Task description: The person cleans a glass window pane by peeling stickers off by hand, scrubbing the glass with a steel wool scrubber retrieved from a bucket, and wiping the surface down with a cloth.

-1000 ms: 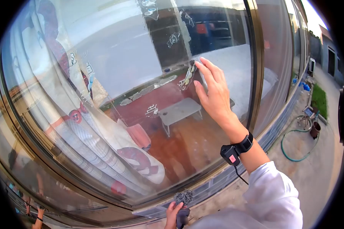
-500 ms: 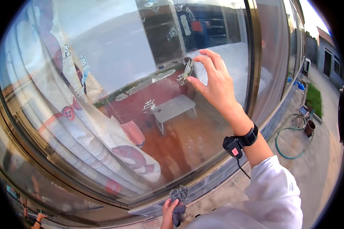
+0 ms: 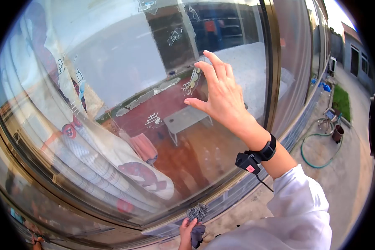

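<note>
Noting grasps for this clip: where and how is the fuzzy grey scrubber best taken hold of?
Probably by its lower edge, coming from below in the picture, where the left hand holds it. The fuzzy grey scrubber is a rounded, tufted clump, so a pinch there leaves its bushy top free. Whether the dark grey item beneath is attached, I can't tell.

The bottom edge cuts off the arm [image 3: 185, 246] behind the left grip [image 3: 186, 232]; its fingers [image 3: 192, 223] cover part of the grey scrubber [image 3: 197, 211]; the dark shape [image 3: 198, 235] below is unclear. Whether the right grip [image 3: 224, 96] touches the window [image 3: 154, 139] cannot be told.
</note>
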The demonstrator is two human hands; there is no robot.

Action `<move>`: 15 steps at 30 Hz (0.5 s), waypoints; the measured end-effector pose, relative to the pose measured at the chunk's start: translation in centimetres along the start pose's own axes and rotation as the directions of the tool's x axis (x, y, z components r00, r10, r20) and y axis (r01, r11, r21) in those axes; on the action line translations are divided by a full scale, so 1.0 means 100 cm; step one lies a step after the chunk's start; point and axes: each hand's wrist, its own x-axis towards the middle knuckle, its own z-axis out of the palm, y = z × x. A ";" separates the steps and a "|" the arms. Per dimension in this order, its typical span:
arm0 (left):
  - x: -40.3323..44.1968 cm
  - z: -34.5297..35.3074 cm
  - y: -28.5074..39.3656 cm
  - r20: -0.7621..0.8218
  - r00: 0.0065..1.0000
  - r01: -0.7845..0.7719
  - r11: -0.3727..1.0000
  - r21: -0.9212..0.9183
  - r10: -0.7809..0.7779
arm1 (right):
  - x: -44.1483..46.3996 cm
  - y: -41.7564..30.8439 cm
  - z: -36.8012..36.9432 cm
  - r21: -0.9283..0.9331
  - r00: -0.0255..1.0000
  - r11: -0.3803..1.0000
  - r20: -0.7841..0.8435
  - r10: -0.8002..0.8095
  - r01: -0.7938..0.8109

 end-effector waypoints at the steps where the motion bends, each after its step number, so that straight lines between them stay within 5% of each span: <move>1: 0.000 0.000 0.000 -0.003 1.000 0.001 1.000 -0.003 -0.001 | 0.001 0.003 -0.001 0.002 1.000 1.000 0.000 0.004 -0.004; 8: -0.003 0.006 0.002 -0.002 1.000 0.028 0.999 -0.016 -0.028 | 0.007 0.013 -0.007 0.046 0.999 0.998 0.017 -0.044 0.043; 15: 0.000 0.004 -0.007 -0.013 1.000 0.006 1.000 -0.007 -0.007 | 0.005 0.011 -0.001 0.087 0.996 0.993 0.039 0.077 -0.080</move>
